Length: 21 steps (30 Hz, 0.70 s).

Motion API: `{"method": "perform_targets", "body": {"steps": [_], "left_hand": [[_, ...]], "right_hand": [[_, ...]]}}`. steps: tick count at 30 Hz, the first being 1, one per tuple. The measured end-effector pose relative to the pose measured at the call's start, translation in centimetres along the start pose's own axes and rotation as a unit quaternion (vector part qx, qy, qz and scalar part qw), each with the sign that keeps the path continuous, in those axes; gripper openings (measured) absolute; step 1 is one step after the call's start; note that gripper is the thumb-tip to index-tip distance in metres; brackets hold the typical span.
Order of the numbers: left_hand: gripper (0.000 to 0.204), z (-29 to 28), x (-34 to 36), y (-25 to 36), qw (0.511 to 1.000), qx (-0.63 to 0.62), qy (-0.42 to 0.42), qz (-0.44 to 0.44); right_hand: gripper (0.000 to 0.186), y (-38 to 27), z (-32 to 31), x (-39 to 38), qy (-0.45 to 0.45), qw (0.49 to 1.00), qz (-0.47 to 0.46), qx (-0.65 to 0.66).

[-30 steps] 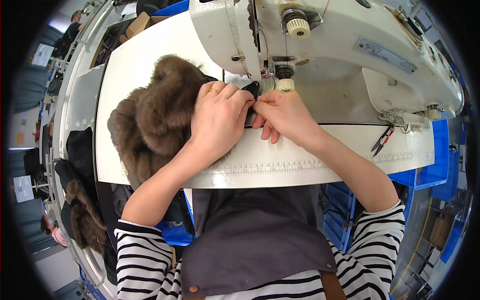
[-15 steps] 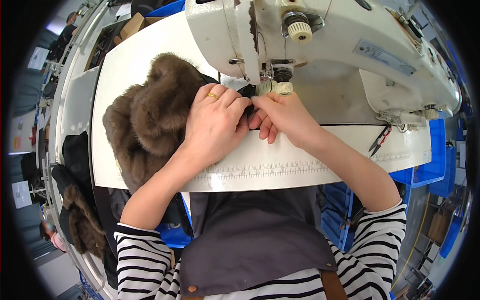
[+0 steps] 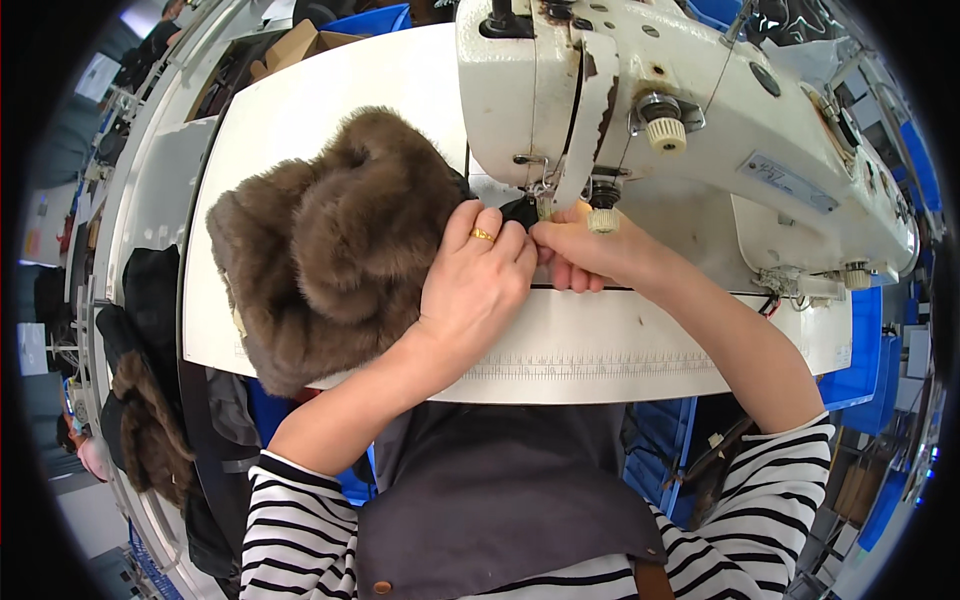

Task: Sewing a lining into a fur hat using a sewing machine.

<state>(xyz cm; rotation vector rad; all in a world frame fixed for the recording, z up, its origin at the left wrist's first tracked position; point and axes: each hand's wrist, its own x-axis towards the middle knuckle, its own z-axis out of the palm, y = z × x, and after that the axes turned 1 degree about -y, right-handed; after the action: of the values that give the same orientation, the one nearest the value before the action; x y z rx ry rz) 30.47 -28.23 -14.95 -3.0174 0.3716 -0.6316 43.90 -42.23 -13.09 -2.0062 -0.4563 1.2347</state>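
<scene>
A bulky brown fur piece (image 3: 365, 230) lies bunched on the white table, left of the needle area. At its right edge, black fabric (image 3: 520, 212) shows beside the presser foot of the white sewing machine (image 3: 700, 120). My left hand (image 3: 478, 270), with a gold ring, has its bent fingers closed on the black fabric next to the fur. Close against it, my right hand (image 3: 600, 250) is curled, thumb and forefinger pinching at the fabric. A tension knob on the machine partly covers this hand. The fingertips and the needle point are largely hidden.
A printed ruler scale (image 3: 600, 365) runs along the front of the white table (image 3: 300, 90). Blue bins (image 3: 852, 350) stand at the right. Dark garments with brown fur (image 3: 150, 430) hang at the left. A cardboard box (image 3: 290, 48) sits behind the table.
The view has shifted, so the machine appears farther right and lower. My right hand has moved in closer to the presser foot. Small scissors at the right are now mostly behind my forearm.
</scene>
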Motion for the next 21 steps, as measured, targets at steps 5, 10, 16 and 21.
{"method": "perform_targets", "body": {"steps": [5,10,16,21], "left_hand": [[0.034,0.2,-0.2,0.6,0.998,0.053,0.023,0.026],[0.036,0.8,-0.8,0.7,0.994,0.095,0.012,0.052],[0.039,1.4,-0.9,1.0,0.994,0.084,0.063,0.029],[0.041,1.3,-1.0,1.1,0.994,0.099,0.048,0.027]], "right_hand": [[0.015,2.0,1.3,-0.6,0.188,0.898,-0.225,-0.327],[0.031,5.3,2.4,0.4,0.340,0.750,-0.398,-0.405],[0.034,5.5,2.2,1.2,0.380,0.699,-0.417,-0.439],[0.035,5.7,1.9,0.5,0.324,0.757,-0.413,-0.390]]}}
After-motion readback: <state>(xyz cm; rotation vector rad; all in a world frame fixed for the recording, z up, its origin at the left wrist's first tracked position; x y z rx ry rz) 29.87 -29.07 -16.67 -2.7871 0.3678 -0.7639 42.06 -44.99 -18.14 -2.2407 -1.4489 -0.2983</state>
